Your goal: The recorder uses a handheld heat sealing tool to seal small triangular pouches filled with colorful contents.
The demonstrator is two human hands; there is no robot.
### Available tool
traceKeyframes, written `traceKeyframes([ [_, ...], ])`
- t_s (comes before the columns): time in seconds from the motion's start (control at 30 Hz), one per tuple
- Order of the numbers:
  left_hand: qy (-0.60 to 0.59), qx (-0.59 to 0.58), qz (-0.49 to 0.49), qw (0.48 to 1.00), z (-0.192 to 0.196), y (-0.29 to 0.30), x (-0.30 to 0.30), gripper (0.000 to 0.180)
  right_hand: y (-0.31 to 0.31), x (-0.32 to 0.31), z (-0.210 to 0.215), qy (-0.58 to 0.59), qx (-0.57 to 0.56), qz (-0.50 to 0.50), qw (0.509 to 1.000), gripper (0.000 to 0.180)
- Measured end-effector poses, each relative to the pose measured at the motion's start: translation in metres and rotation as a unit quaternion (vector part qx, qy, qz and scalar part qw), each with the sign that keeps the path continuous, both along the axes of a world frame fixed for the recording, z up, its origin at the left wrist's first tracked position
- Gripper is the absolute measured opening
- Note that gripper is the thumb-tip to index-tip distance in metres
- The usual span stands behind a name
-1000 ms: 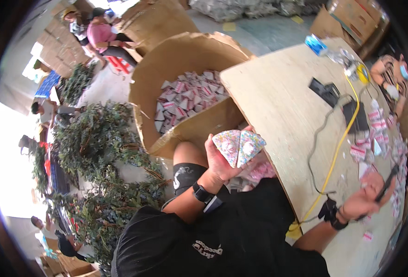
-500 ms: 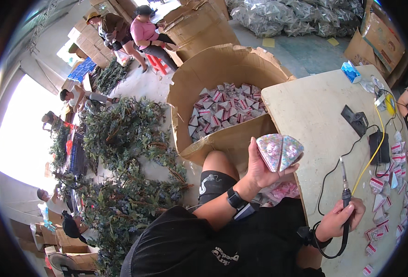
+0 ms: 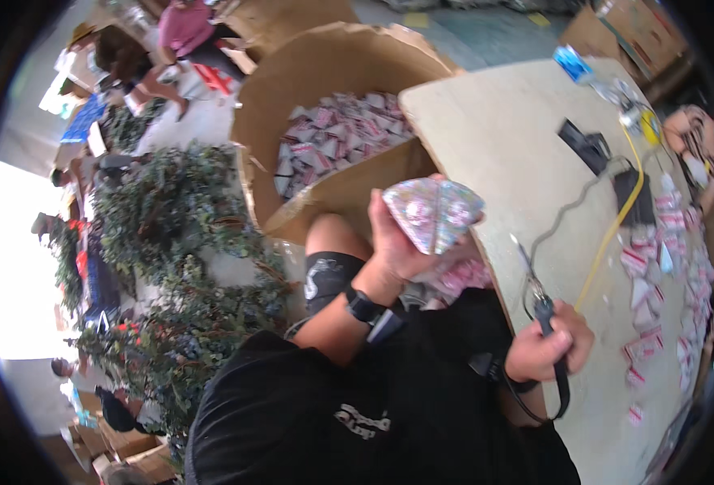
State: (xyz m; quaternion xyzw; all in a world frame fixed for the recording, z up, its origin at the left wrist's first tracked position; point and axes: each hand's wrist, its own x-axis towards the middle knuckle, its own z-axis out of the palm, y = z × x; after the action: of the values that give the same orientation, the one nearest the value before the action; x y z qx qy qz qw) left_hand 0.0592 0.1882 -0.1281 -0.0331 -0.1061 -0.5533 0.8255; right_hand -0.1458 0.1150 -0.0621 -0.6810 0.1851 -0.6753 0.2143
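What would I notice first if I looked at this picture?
Probably the shiny pink fan of small packets held up in the left hand, right in the middle. Behind it stands a big cardboard box full of similar packets. At lower right, the right hand grips a corded tool over the pale table.

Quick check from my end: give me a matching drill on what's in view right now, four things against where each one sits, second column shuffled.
Things:
1. fan of pink packets
2. soldering-type tool
3. cardboard box
4. yellow cable

Places:
A. lying across the tabletop
B. on the floor beside the table, with loose packets inside
C. held up in the left hand
D. gripped in the right hand, tip pointing up the table

Pairs: 1-C, 2-D, 3-B, 4-A
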Motion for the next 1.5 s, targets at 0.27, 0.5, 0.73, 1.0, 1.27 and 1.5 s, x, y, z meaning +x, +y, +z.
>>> traceKeyframes([
  [0.27, -0.134, 0.104, 0.066, 0.983, -0.006, 0.007, 0.008, 0.112, 0.009, 0.001, 0.007, 0.049, 0.065, 0.171, 0.982, 0.011],
  [0.5, -0.224, 0.114, 0.102, 0.963, 0.005, 0.004, 0.002, 0.108, 0.01, 0.008, 0.004, 0.053, 0.045, 0.166, 0.984, 0.014],
  [0.73, -0.231, 0.13, 0.096, 0.959, 0.01, 0.006, 0.005, 0.109, 0.009, 0.012, 0.007, 0.086, 0.081, 0.155, 0.981, 0.014],
  [1.0, -0.231, 0.115, 0.076, 0.963, 0.007, 0.007, 0.009, 0.111, 0.01, 0.01, 0.009, 0.11, 0.089, 0.163, 0.976, 0.014],
  [1.27, -0.258, 0.136, 0.099, 0.951, 0.009, 0.009, 0.009, 0.11, 0.012, 0.008, 0.015, 0.149, 0.13, 0.161, 0.967, 0.014],
  [1.5, -0.281, 0.122, 0.091, 0.947, 0.011, 0.01, 0.011, 0.11, 0.013, 0.008, 0.015, 0.154, 0.141, 0.158, 0.965, 0.012],
])
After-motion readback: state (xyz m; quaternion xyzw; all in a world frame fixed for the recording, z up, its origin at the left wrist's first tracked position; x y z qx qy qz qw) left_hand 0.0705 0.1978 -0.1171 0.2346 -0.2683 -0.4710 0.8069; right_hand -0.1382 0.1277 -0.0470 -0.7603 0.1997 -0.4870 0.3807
